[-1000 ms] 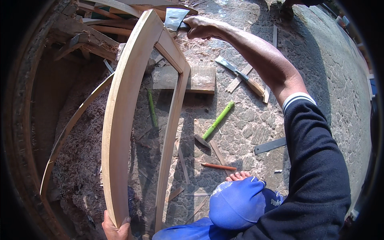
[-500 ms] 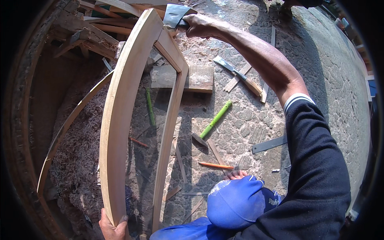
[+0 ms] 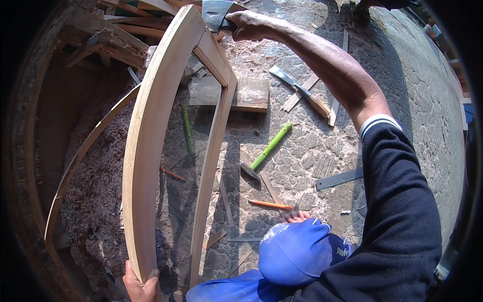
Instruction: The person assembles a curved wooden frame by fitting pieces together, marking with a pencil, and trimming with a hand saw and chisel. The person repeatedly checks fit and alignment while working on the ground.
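Note:
A tall curved wooden frame (image 3: 146, 151) stands upright on the stone ground, its bent outer rail joined at the top to a straight inner rail (image 3: 214, 146). My left hand (image 3: 141, 284) grips the curved rail near its lower end. My right hand (image 3: 251, 24) reaches far forward with the arm stretched out and is closed on the handle of a hatchet, whose grey metal head (image 3: 215, 12) sits at the frame's top joint. My knee in blue cloth (image 3: 297, 251) is bent below, with toes showing at its upper edge.
On the ground lie a green-handled tool (image 3: 269, 148), a chisel with a wooden handle (image 3: 302, 93), an orange pencil (image 3: 269, 204), a flat metal ruler (image 3: 339, 178), a wooden block (image 3: 241, 94) and thin offcuts. Wood shavings pile up at the left (image 3: 95, 166). Scrap timber lies at the back left.
The hatchet head has shifted slightly against the top joint of the frame. The view has drifted a little; my left hand keeps its hold on the curved rail.

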Motion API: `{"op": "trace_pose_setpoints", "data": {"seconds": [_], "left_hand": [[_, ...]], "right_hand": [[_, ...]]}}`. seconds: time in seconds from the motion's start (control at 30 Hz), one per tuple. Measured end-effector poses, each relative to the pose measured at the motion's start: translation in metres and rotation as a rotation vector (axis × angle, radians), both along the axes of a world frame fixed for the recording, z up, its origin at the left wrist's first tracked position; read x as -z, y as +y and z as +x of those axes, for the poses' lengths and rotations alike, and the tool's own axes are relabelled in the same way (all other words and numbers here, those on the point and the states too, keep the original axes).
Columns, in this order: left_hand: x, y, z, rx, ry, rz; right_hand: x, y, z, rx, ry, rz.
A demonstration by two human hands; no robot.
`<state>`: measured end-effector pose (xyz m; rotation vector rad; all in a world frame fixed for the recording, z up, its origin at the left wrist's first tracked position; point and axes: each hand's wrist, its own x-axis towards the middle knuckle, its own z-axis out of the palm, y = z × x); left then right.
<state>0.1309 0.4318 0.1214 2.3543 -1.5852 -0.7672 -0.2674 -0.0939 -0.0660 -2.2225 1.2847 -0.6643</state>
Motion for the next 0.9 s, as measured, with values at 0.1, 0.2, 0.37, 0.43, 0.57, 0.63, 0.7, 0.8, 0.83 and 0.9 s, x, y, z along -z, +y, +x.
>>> {"op": "trace_pose_setpoints", "data": {"seconds": [0.1,0.2,0.37,0.43,0.57,0.63,0.7,0.8,0.83,0.9], "left_hand": [[0.001,0.0,-0.001,-0.017,-0.018,0.025],[0.003,0.001,-0.001,-0.065,0.004,-0.015],[0.003,0.004,0.002,-0.028,-0.012,0.02],[0.002,0.005,0.002,-0.004,-0.007,0.008],[0.001,0.004,0.001,-0.021,0.034,-0.004],[0.001,0.005,0.001,-0.008,0.007,0.004],[0.002,0.005,0.0,-0.063,0.02,0.032],[0.001,0.006,0.0,-0.067,0.044,0.014],[0.002,0.005,-0.001,-0.059,0.051,0.001],[0.001,0.004,-0.002,-0.005,0.007,-0.005]], "right_hand": [[-0.001,0.003,-0.003,0.138,-0.053,0.093],[0.001,0.01,-0.001,0.004,-0.01,0.025],[0.009,0.016,-0.003,-0.014,-0.02,0.046],[0.02,0.018,-0.008,0.004,0.029,0.207],[0.052,0.024,-0.02,0.096,0.123,0.319],[0.065,0.025,-0.018,0.137,0.056,0.363],[0.074,0.026,-0.014,0.072,0.151,0.385],[0.079,0.028,-0.008,-0.005,0.203,0.385],[0.078,0.026,-0.008,-0.014,0.156,0.383],[0.078,0.026,-0.008,0.059,0.162,0.416]]}}
